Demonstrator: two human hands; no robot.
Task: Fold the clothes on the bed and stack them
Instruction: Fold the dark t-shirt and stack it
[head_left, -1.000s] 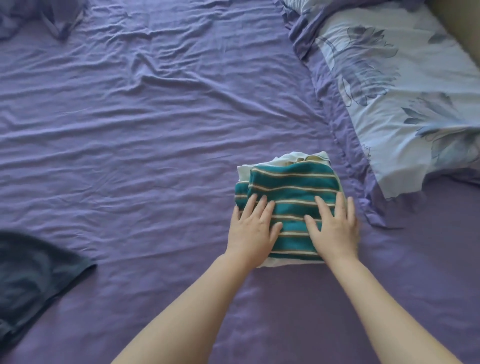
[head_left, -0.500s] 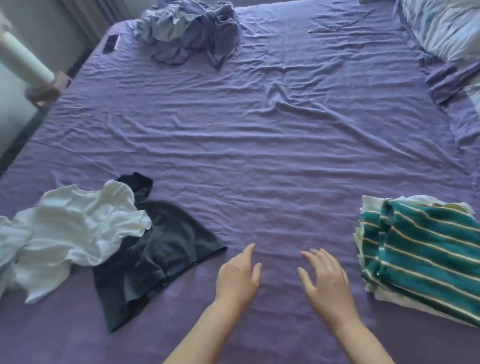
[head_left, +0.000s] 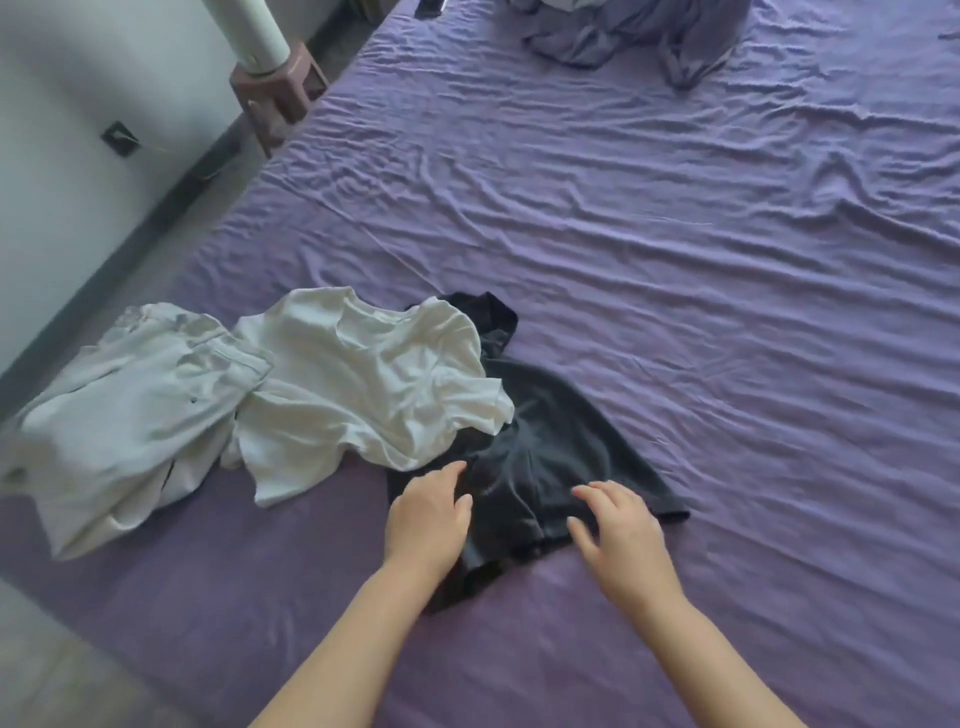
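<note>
A crumpled black garment (head_left: 540, 452) lies on the purple bed sheet (head_left: 675, 270) in the lower middle of the head view. My left hand (head_left: 426, 519) rests over its near left edge with the fingers spread, gripping nothing. My right hand (head_left: 618, 530) hovers over its near right edge, fingers apart. A rumpled white T-shirt (head_left: 363, 384) overlaps the black garment's left side. Pale grey-white trousers (head_left: 130, 415) lie further left by the bed's edge. The folded stack is out of view.
A bundle of lilac-grey cloth (head_left: 639, 26) sits at the far end of the bed. Left of the bed is the floor with a white pole on a mauve base (head_left: 275, 88) and a white wall. A dark flat object (head_left: 431, 6) lies at the bed's far corner.
The view has swung left, away from the folded green striped stack. Both hands left that stack and moved left to the black garment.
</note>
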